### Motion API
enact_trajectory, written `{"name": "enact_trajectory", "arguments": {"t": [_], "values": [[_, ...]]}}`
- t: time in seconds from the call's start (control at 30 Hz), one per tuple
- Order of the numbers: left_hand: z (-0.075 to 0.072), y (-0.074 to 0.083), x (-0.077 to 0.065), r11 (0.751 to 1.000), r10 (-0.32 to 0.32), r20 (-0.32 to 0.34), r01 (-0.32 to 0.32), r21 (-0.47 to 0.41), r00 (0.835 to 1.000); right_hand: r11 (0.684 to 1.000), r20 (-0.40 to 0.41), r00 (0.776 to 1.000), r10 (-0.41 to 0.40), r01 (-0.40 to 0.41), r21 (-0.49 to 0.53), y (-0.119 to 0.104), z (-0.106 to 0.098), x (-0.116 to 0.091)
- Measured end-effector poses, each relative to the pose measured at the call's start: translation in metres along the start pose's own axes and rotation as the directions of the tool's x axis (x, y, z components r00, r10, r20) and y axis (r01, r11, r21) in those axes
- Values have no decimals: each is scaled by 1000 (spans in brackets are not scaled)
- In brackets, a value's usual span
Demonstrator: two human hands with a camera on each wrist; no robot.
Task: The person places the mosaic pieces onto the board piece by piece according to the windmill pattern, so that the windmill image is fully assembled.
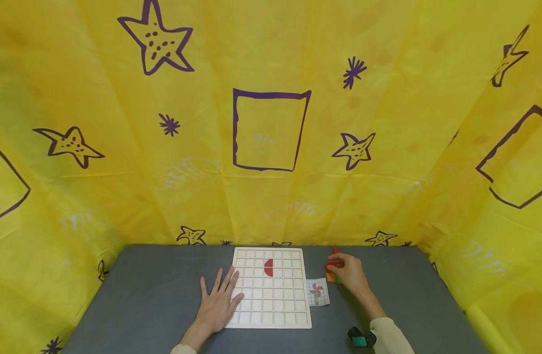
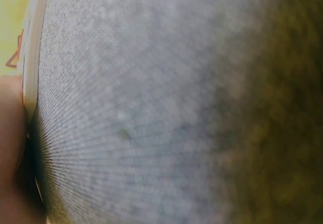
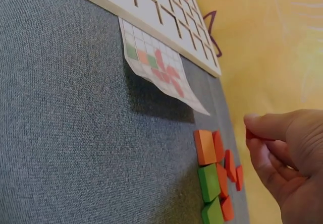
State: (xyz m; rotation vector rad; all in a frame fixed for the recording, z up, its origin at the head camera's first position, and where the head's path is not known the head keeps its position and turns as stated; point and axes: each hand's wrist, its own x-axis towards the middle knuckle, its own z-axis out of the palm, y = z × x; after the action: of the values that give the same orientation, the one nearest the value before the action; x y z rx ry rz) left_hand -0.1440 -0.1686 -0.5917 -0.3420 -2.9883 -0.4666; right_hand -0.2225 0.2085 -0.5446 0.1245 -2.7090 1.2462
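A white grid board (image 1: 252, 305) lies on the dark table with two red quarter-round pieces (image 1: 268, 271) in its upper middle cells. My left hand (image 1: 217, 306) rests spread along the board's left edge, its fingertips over the rim. My right hand (image 1: 351, 273) is raised over the loose pieces to the right of the board. In the right wrist view its thumb and fingers pinch a small red piece (image 3: 251, 134), mostly covered by them. Below stand an orange square block (image 3: 205, 147), green blocks (image 3: 209, 183) and several red pieces (image 3: 230, 165).
A paper pattern card (image 1: 312, 298) with a pinwheel drawing sits at the board's right edge, one end curling up. Yellow printed cloth (image 1: 271, 206) hangs behind and at both sides of the grey table (image 1: 142, 295). The left wrist view is mostly blurred tabletop.
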Motion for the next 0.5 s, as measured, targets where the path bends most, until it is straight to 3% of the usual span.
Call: {"name": "enact_trajectory", "arguments": {"t": [0.2,0.5], "values": [[3,-2,-1,1000,13,-36,-13,-5,999,999,-6,999,-33,33,-8,-5,3,5],[6,-3,0,1000,10,-36,-10,5,999,994,29,999,-31,28,107,-17,10,10]]}}
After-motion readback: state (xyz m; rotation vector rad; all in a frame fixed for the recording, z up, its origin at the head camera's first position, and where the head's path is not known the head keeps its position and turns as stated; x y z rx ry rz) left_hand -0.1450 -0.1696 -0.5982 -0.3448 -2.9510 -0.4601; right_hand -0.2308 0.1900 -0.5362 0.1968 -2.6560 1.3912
